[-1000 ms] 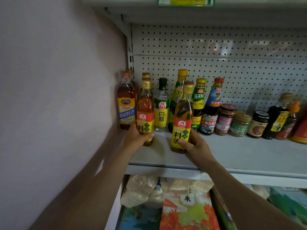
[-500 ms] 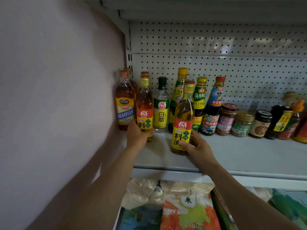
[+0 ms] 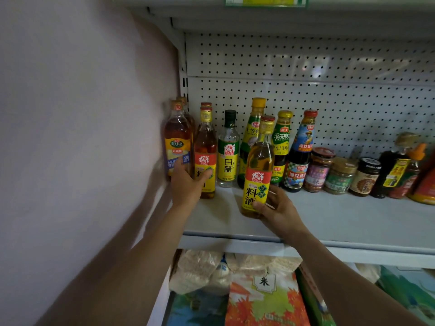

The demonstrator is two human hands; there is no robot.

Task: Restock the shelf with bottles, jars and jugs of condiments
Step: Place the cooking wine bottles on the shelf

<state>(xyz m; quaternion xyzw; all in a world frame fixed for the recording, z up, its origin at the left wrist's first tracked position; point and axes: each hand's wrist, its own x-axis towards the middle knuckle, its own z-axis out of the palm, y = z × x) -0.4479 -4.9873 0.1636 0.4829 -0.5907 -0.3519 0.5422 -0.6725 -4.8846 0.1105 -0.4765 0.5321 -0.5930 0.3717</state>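
A cooking-wine bottle (image 3: 257, 170) is held low on its yellow label by the right hand (image 3: 277, 207), the fingers curled round the lower body and the base just above or at the front part of the shelf (image 3: 353, 222) (contact cannot be told). It is tilted slightly, its red-and-gold cap leaning to the right, in front of the back row.

The left hand (image 3: 188, 184) is laid against the lower part of a second cooking-wine bottle (image 3: 206, 156), the thumb across its label and the fingers reaching toward the blue-labelled bottle (image 3: 177, 142) at the shelf's left end; whether a full grip is made cannot be told.

Both bottles appear to be clear glass, round in section, with a narrow neck and a broad shoulder, filled with amber liquid. They are judged heavy for their size, rigid, breakable and smooth. The paper label gives the better friction, so hold is best taken on the labelled body, not on the neck. Care is advised when the bottle is set down among close neighbours, since glass would knock against glass.

Beside these stand a white-vinegar bottle (image 3: 228, 151) and, further right, squat jars (image 3: 340, 176) with screw lids. The shelf is painted metal with a perforated back panel (image 3: 306, 67).
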